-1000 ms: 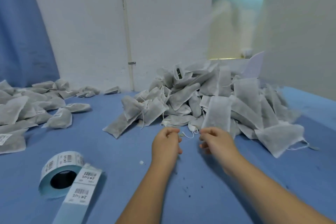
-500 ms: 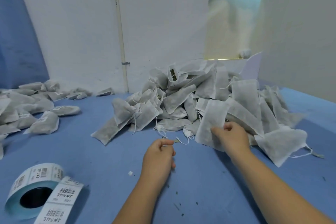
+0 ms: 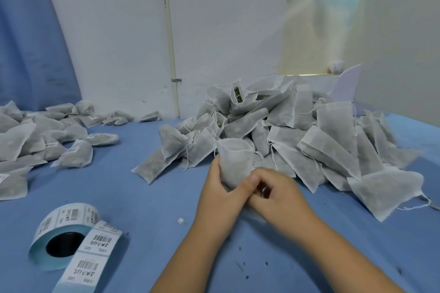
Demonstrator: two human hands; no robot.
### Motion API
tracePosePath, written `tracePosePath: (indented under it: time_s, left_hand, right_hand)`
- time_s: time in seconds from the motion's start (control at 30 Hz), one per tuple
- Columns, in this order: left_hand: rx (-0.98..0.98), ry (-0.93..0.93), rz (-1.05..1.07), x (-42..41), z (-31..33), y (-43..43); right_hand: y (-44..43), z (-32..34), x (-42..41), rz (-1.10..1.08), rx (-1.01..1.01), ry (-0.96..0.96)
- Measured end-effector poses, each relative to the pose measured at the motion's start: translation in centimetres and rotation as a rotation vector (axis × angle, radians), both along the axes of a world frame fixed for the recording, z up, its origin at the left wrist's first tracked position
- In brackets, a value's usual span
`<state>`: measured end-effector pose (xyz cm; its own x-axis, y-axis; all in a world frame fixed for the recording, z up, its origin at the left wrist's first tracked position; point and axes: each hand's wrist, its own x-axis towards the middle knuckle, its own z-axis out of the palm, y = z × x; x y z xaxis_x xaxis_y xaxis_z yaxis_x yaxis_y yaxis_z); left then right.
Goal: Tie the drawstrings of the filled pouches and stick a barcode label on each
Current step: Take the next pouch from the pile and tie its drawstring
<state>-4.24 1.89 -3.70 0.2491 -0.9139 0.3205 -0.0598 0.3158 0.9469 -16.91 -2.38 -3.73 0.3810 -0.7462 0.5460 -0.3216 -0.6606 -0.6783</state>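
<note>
While pouch [image 3: 234,164] stands upright, mouth up | left grip [image 3: 219,188] clasps its side | right grip [image 3: 273,190] pinches its base

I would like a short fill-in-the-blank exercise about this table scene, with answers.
The left hand and the right hand grip one white fabric pouch over the ____ table. The round roll of barcode labels lies on the table's ____ side. The grey-white pouches at far left already carry barcode ____.
Missing words: blue; left; labels.
</note>
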Motion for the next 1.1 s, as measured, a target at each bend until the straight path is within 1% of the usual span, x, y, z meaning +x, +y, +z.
tracePosePath:
  time_s: [0.1,0.2,0.27,0.33,0.37,0.43,0.57,0.67,0.77,0.83,0.93,1.0,1.1]
  left_hand:
    - [0.028,0.018,0.022,0.7,0.3,0.3]
    - [0.067,0.08,0.105,1.2,0.5,0.4]
    - [0.086,0.095,0.168,1.4,0.5,0.4]
    - [0.096,0.077,0.224,1.5,0.6,0.5]
    - [0.1,0.047,0.255,1.4,0.7,0.5]
    - [0.1,-0.057,0.315,1.2,0.8,0.7]
    - [0.099,-0.307,0.384,0.8,0.8,1.1]
    - [0.098,-0.358,0.381,0.6,0.9,1.3]
    - [0.087,-0.4,0.396,0.5,1.0,1.4]
    - [0.075,-0.414,0.41,0.6,1.0,1.4]
    - [0.074,-0.443,0.428,0.9,1.0,1.4]
    - [0.072,-0.493,0.439,1.2,0.9,1.4]
    - [0.057,-0.597,0.466,1.6,0.8,1.3]
  right_hand:
    - [1.0,0.2,0.4,0.106,0.05,0.049]
    - [1.3,1.0,-0.8,0.163,0.121,0.092]
    - [1.4,1.9,-1.8,0.149,0.201,-0.001]
    - [1.4,2.7,-2.6,0.095,0.213,-0.155]
    - [1.4,3.0,-2.8,0.064,0.207,-0.222]
    - [1.4,3.2,-2.6,0.039,0.234,-0.294]
    - [2.0,2.4,-1.2,0.106,0.353,-0.29]
    - [2.2,2.1,-0.6,0.115,0.35,-0.226]
    - [2.0,2.1,-0.6,0.038,0.34,-0.196]
    - [1.9,2.4,-0.9,0.027,0.365,-0.224]
    - [1.7,2.9,-1.5,0.088,0.455,-0.318]
    - [1.5,3.0,-1.9,0.111,0.508,-0.325]
    - [1.3,2.9,-2.2,0.093,0.555,-0.196]
